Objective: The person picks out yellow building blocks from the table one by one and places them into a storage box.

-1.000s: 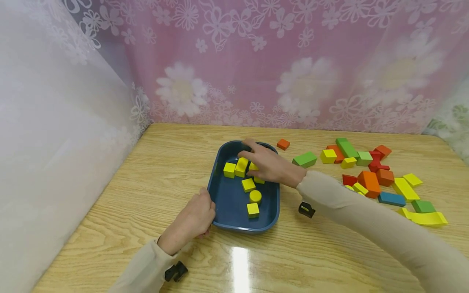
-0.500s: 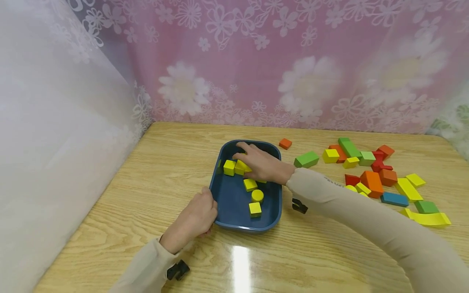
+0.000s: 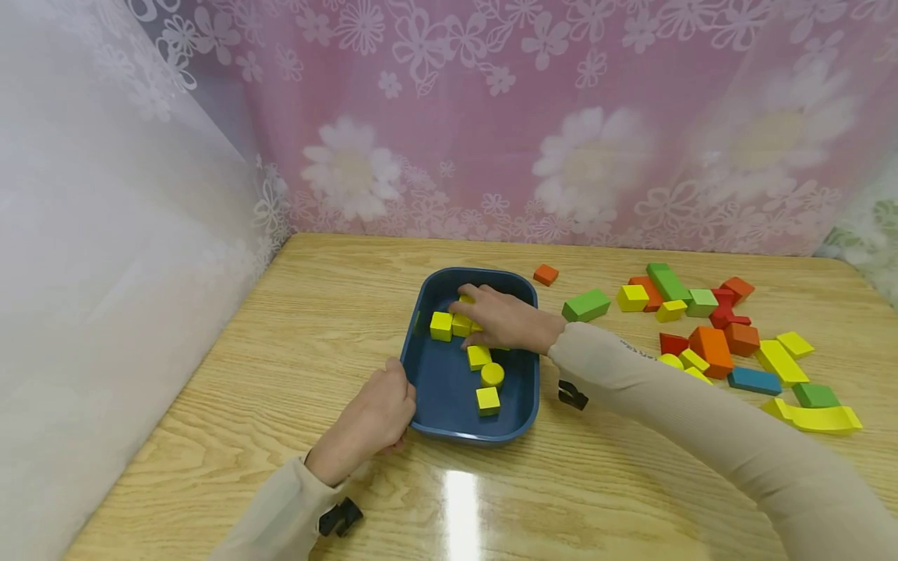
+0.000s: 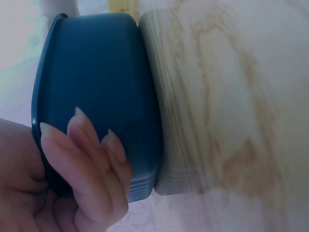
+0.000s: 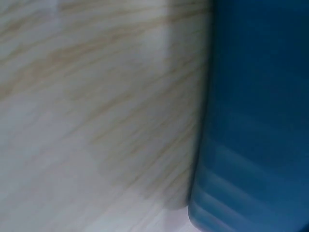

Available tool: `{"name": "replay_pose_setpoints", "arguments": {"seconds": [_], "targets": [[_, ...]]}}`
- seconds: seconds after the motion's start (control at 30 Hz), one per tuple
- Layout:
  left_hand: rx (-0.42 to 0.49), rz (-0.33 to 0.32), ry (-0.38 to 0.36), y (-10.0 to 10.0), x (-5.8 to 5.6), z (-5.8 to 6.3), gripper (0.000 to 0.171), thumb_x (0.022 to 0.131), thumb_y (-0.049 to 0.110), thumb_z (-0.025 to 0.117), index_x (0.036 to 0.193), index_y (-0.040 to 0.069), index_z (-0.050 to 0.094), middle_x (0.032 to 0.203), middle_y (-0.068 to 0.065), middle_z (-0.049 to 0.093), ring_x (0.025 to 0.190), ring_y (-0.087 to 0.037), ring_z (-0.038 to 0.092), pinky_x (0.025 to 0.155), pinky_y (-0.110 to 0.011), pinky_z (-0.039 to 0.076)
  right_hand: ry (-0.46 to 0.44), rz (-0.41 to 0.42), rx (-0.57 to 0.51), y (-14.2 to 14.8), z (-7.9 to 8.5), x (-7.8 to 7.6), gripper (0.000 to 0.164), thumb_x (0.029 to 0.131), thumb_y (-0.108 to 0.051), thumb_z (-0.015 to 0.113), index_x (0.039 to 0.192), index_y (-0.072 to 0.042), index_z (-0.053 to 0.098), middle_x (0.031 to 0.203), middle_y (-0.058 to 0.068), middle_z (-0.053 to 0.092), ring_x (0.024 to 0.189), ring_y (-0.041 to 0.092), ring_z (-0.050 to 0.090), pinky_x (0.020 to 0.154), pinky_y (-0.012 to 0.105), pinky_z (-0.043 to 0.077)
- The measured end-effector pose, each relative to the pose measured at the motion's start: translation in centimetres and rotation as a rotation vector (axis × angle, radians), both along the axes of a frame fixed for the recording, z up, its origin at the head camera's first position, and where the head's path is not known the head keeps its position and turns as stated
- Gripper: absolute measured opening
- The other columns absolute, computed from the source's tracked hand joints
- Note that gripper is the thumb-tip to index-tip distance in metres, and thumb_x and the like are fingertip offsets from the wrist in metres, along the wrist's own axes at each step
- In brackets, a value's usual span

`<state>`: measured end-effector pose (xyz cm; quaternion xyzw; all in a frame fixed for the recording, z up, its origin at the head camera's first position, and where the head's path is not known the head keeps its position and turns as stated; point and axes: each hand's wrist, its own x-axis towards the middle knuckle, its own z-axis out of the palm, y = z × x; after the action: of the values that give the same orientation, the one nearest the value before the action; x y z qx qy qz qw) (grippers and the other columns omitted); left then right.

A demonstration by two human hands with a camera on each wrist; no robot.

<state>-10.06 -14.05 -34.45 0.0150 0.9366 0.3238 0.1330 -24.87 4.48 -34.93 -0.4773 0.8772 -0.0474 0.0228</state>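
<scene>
A dark blue plastic tub [image 3: 449, 389] stands on the wooden table with several yellow blocks inside. My left hand [image 3: 375, 409] grips its near left side, and in the left wrist view the fingers [image 4: 89, 169] curl against the outer wall. My right hand [image 3: 508, 318] reaches over the right rim into the tub, thumb and fingers bent around a mostly covered yellow block [image 3: 478, 327]. Close by are a yellow cube [image 3: 441, 326] and another yellow block [image 3: 479, 358]. Nearer the front lie a yellow cylinder [image 3: 493, 375] and a second yellow cube [image 3: 487, 401]. The right wrist view shows only the tub's outer wall [image 5: 260, 121] and the table.
Right of the tub lies a loose spread of wooden blocks, among them an orange block [image 3: 711, 352], a blue block [image 3: 754, 380] and a curved yellow piece [image 3: 814, 415]. A green block [image 3: 586, 305] and a small orange block [image 3: 546, 274] lie nearer the tub. A pink curtain [image 3: 491, 156] hangs behind.
My right hand has shifted slightly left and down among the yellow blocks, which have been nudged a little. The left hand keeps its grip on the tub.
</scene>
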Motion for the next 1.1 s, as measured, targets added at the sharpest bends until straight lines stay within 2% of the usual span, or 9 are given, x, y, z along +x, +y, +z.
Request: {"name": "replay_pose_setpoints", "arguments": {"seconds": [0.2, 0.37, 0.47, 0.7, 0.97, 1.1], "targets": [[0.002, 0.011, -0.013, -0.02, -0.06, -0.08, 0.019, 0.096, 0.007, 0.030, 0.103, -0.009, 0.039, 0.043, -0.009, 0.054, 0.028, -0.018, 0.050, 0.032, -0.027, 0.044, -0.005, 0.002, 0.017, -0.02, -0.20, -0.04, 0.062, 0.084, -0.048, 0.059, 0.132, -0.009, 0.051, 0.136, 0.022, 0.042, 0.110, 0.032, 0.048, 0.090, 0.044, 0.048], [0.009, 0.012, -0.006, -0.04, -0.08, -0.19, 0.019, 0.096, 0.007, 0.031, 0.102, -0.008, 0.039, 0.043, -0.010, 0.054, 0.030, -0.019, 0.051, 0.031, -0.027, 0.044, -0.037, -0.023, 0.006, -0.22, -0.32, 0.02, 0.064, 0.087, -0.056, 0.047, 0.137, -0.016, 0.045, 0.136, 0.015, 0.043, 0.112, 0.027, 0.046, 0.094, 0.044, 0.045], [0.014, 0.010, -0.004, 0.04, -0.08, -0.21, 0.019, 0.096, 0.008, 0.031, 0.102, -0.008, 0.039, 0.044, -0.010, 0.054, 0.030, -0.019, 0.051, 0.030, -0.026, 0.043, -0.037, -0.015, 0.005, -0.23, -0.27, 0.09, 0.060, 0.088, -0.054, 0.049, 0.137, -0.019, 0.045, 0.135, 0.014, 0.044, 0.112, 0.027, 0.047, 0.094, 0.044, 0.045], [0.002, 0.036, -0.023, -0.06, -0.07, -0.04, 0.022, 0.096, 0.008, 0.032, 0.108, -0.010, 0.038, 0.050, -0.013, 0.055, 0.031, -0.018, 0.051, 0.031, -0.026, 0.044, 0.021, 0.065, 0.048, -0.63, -0.25, 0.02, 0.057, 0.088, -0.052, 0.051, 0.132, -0.016, 0.050, 0.128, 0.011, 0.051, 0.107, 0.024, 0.049, 0.093, 0.041, 0.047], [0.014, 0.032, -0.024, 0.01, -0.04, -0.05, 0.022, 0.096, 0.008, 0.032, 0.106, -0.009, 0.039, 0.047, -0.011, 0.055, 0.030, -0.018, 0.050, 0.029, -0.023, 0.040, 0.026, 0.059, -0.001, -0.53, -0.38, 0.20, 0.069, 0.088, -0.055, 0.047, 0.145, -0.020, 0.030, 0.142, 0.014, 0.038, 0.118, 0.027, 0.043, 0.095, 0.044, 0.045], [0.016, 0.027, -0.019, 0.02, 0.02, -0.16, 0.021, 0.096, 0.008, 0.032, 0.106, -0.009, 0.039, 0.046, -0.010, 0.054, 0.030, -0.019, 0.051, 0.029, -0.023, 0.040, 0.057, 0.057, -0.002, -0.50, -0.57, 0.29, 0.068, 0.088, -0.054, 0.048, 0.144, -0.019, 0.033, 0.141, 0.013, 0.040, 0.119, 0.026, 0.042, 0.095, 0.044, 0.045]]}}
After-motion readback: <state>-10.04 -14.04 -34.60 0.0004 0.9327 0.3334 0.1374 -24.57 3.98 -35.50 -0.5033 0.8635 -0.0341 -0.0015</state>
